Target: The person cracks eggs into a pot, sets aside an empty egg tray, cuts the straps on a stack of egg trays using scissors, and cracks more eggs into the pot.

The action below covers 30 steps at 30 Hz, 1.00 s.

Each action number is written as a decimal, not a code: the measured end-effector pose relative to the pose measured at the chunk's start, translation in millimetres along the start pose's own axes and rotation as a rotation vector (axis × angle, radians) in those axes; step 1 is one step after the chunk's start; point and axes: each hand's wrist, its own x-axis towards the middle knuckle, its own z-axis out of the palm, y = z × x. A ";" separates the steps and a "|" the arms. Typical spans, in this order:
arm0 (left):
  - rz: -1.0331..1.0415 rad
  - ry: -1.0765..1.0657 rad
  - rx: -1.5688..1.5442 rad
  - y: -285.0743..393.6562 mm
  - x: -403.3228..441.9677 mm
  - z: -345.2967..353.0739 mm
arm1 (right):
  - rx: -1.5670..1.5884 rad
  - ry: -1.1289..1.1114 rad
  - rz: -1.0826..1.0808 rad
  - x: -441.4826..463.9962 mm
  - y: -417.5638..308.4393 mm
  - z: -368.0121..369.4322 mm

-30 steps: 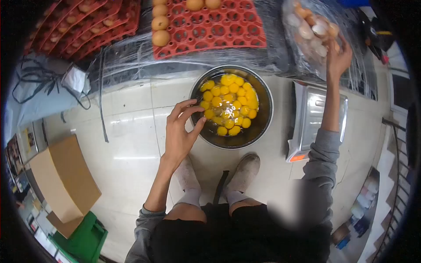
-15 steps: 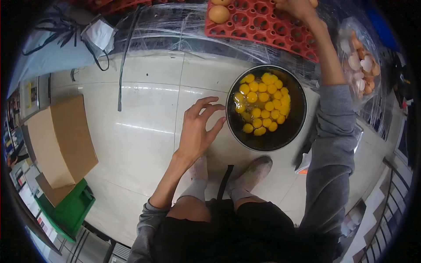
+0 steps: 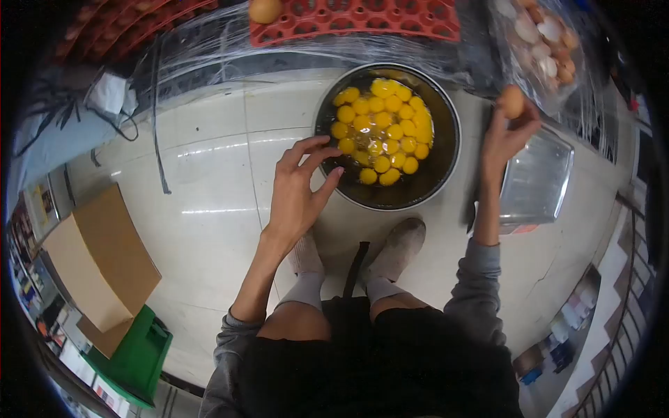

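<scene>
My right hand (image 3: pixel 507 134) grips a brown egg (image 3: pixel 511 102) to the right of a round dark pot (image 3: pixel 446 157). Many yellow egg yolks (image 3: pixel 382 120) lie in clear egg white inside the pot, several of them grouped at its right side. At the pot's left rim is my left hand (image 3: pixel 300 184), its fingers apart and curved, with nothing in it. Beyond the pot, a red egg tray (image 3: pixel 355 24) shows at the top edge, with another brown egg (image 3: pixel 265 10) in its left corner.
A clear bag of broken eggshells (image 3: pixel 547 45) lies at the upper right. Below it sits a shiny metal container (image 3: pixel 536 177). An open cardboard box (image 3: pixel 104 258) and a green crate (image 3: pixel 136 355) stand at the left. More red trays (image 3: pixel 125 24) are stacked upper left.
My right hand has come back from the red tray toward me, with a brown egg in its fingers. My left hand stays open by the pot's rim. The view has shifted.
</scene>
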 end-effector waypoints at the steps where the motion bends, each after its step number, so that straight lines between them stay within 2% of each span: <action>1: 0.006 -0.006 0.014 3.5 1.8 3.1 | -0.015 0.001 0.039 -13.9 10.6 -6.8; 3: 0.045 0.002 0.060 8.3 3.2 7.3 | -0.206 -0.149 0.062 -35.0 32.4 -19.7; 4: 0.069 0.028 0.106 9.8 3.9 8.6 | -0.213 -0.134 0.068 -43.4 43.1 -23.0; 6: 0.059 0.011 0.066 11.5 4.9 8.7 | -0.446 -0.415 -0.009 -54.5 60.6 -23.7; 9: 0.033 0.006 0.028 15.7 3.1 6.4 | -0.539 -0.520 -0.061 -59.4 73.2 -22.8; 11: 0.026 0.009 0.028 16.0 1.2 4.2 | -0.536 -0.489 -0.126 -61.0 75.9 -21.8; 16: -0.001 0.099 0.079 12.4 2.1 -6.7 | -0.624 -0.604 -0.231 -67.7 103.0 -15.8; 21: 0.002 0.104 0.079 14.6 0.5 -8.6 | -0.575 -0.590 -0.165 -63.4 82.3 -19.7; 24: 0.023 0.088 0.056 16.9 2.8 -4.7 | -0.484 -0.465 -0.076 -61.0 70.6 -20.1; 26: 0.037 0.074 0.039 21.4 5.9 -0.7 | 0.026 -0.290 0.321 -53.3 53.2 -23.3; 27: 0.081 0.041 -0.005 24.3 8.9 2.1 | 0.025 -0.287 0.321 -47.6 35.2 -27.2; 29: 0.126 0.008 -0.048 32.5 15.2 9.5 | 0.390 -0.271 0.694 -38.2 -1.7 -38.6; 30: 0.115 -0.066 -0.158 38.1 18.9 14.6 | 0.551 -0.332 0.746 -37.1 -7.5 -42.0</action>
